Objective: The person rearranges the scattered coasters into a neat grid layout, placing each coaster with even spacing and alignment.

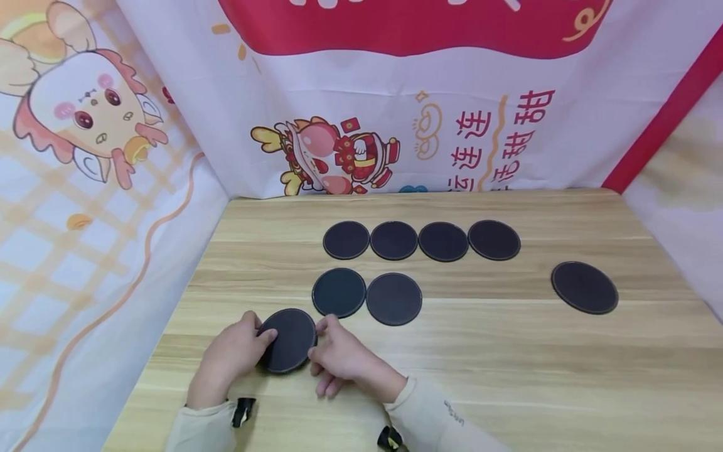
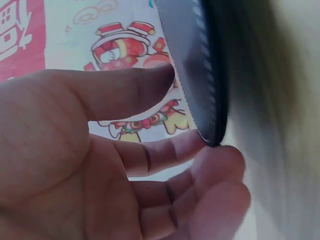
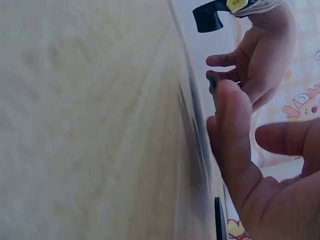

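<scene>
My left hand [image 1: 234, 351] pinches a round black coaster [image 1: 289, 342] by its left edge, with the thumb on top and the fingers at the rim. Stitching along that rim shows in the left wrist view, where the coaster [image 2: 195, 65] appears lifted off the tabletop. At the coaster's right edge is my right hand [image 1: 344, 355], its fingers loosely bent. In the right wrist view a gap separates the right thumb [image 3: 282, 137] from the forefinger; whether a finger touches the coaster is hard to tell. Just beyond lie a dark greenish coaster [image 1: 339, 292] and a greyish one [image 1: 394, 299], side by side.
A row of several dark coasters [image 1: 394, 240] lies farther back on the wooden table [image 1: 508, 376]. One separate coaster [image 1: 585, 287] lies at the right. A printed white cloth [image 1: 350, 81] hangs behind the table's back edge, with more cloth along both sides.
</scene>
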`<action>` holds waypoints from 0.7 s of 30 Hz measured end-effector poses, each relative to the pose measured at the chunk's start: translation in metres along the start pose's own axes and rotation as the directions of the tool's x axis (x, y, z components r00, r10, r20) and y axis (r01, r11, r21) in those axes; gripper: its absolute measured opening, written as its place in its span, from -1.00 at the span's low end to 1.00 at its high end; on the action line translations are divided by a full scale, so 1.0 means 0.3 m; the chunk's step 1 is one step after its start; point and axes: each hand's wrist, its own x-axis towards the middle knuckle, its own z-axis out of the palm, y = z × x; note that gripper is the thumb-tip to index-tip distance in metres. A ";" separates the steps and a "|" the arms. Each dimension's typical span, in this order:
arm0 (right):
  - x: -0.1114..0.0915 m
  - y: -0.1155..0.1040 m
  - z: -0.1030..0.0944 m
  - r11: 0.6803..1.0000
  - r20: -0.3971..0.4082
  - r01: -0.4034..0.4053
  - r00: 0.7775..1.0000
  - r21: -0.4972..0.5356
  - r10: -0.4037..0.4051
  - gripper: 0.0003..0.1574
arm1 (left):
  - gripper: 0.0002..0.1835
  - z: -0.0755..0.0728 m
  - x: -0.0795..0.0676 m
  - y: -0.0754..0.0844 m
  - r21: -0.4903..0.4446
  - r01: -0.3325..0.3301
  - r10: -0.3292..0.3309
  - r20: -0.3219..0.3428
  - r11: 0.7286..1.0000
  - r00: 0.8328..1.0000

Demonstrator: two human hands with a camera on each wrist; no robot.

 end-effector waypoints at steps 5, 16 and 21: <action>0.011 -0.014 -0.024 0.997 -0.092 0.072 0.993 0.039 -0.068 -0.68 | -0.66 -0.006 0.009 0.041 -0.025 -0.065 0.065 -0.011 0.998 0.998; -0.003 -0.039 -0.154 0.986 -0.193 0.161 0.970 0.037 -0.151 -0.64 | -0.65 0.014 0.045 0.161 -0.011 -0.191 0.189 -0.097 0.982 0.977; -0.030 -0.039 -0.243 0.979 -0.195 0.199 0.963 0.043 -0.188 -0.52 | -0.63 0.030 0.067 0.217 -0.086 -0.250 0.239 -0.122 0.964 0.963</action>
